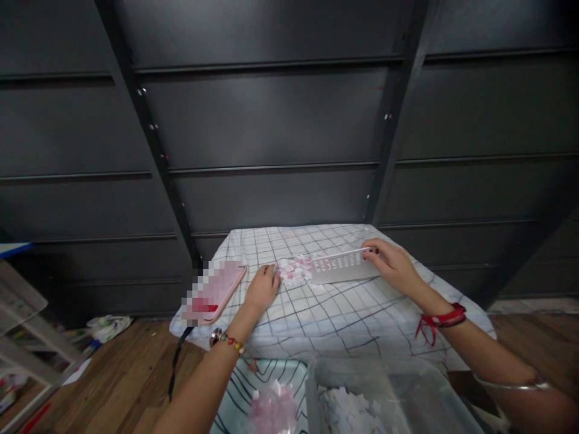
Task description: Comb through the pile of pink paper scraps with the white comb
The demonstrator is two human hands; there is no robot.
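Observation:
On the checked cloth lies a loose heap of small white and pink pieces [295, 269], too small to name exactly. My left hand [263, 286] rests palm down at the heap's left edge, fingers stretched out and holding nothing. A white slotted plastic basket [344, 268] lies tipped on its side, its open end facing the heap. My right hand [393, 265] grips the basket's right end, thumb and fingers closed over its rim. Part of the basket's inside is hidden from me.
A phone in a pink case [221, 292] lies at the table's left edge, a black strap [177, 355] hanging down. In front, a striped tray [235, 392] holds a clear bag [274, 410]; a grey plastic bin [425, 386] contains white pieces [348, 410]. Dark panels [271, 120] rise behind.

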